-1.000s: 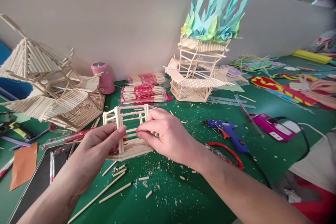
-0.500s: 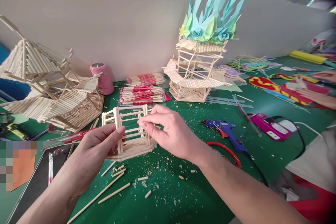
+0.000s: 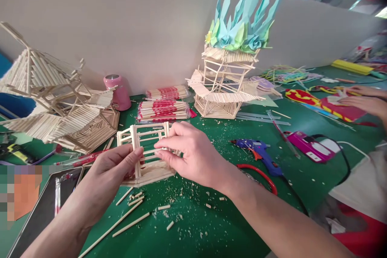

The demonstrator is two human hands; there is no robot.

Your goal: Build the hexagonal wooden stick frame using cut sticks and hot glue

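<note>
Left of the blue glue gun [image 3: 265, 153], the left hand [image 3: 113, 165] pinches a corner post [image 3: 135, 139] of the stick frame [image 3: 154, 174]; the right hand [image 3: 192, 151] is at it too, but whether gripping a rung [image 3: 150, 152] I cannot tell.

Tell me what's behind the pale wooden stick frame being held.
Plastic packs of pale sticks, marked red, lie behind the frame; the right hand hides what's behind the frame's right end.

A pale partition [image 3: 136, 28] backs the green tabletop [image 3: 236, 217].
</note>
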